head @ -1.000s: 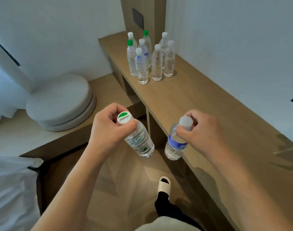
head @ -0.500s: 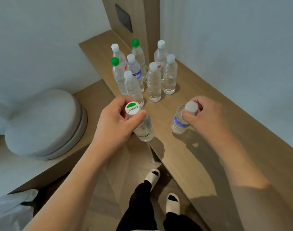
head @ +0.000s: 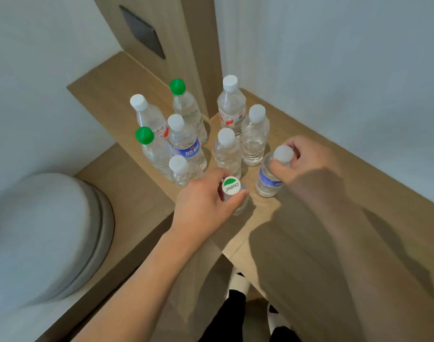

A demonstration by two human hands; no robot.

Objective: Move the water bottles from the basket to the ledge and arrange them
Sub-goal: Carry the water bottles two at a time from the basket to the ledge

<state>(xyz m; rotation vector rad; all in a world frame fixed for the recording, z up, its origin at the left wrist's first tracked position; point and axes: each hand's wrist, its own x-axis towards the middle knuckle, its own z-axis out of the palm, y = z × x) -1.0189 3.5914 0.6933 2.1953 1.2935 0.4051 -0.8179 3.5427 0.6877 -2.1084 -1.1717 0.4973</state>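
On the wooden ledge (head: 359,193), at its near edge in front of the cluster of standing bottles (head: 226,149), you have two more bottles coming down side by side. Your left hand (head: 206,203) is curled round the neck and shoulder of the green-and-white-capped bottle (head: 232,185), which stands almost straight below the camera, so little of its body shows and you cannot tell whether its base is down yet. Your right hand (head: 307,166) pinches the blue-labelled bottle (head: 269,178) just under its white cap, the bottle tilting a little toward the cluster with its base at or very near the wood. Both look full, so expect real weight hanging from a narrow neck: the thin clear plastic will likely flex if you squeeze the belly, while the cap and collar are the stiff parts and give you a ridge to hook your fingers under. That top hold is a sound one for setting down upright, but a full bottle can swing from it, so lower it squarely. The walls look smooth and may be slick. The nearest standing bottles are just beside your left hand, and a knock could topple them like skittles. The basket is not in view.
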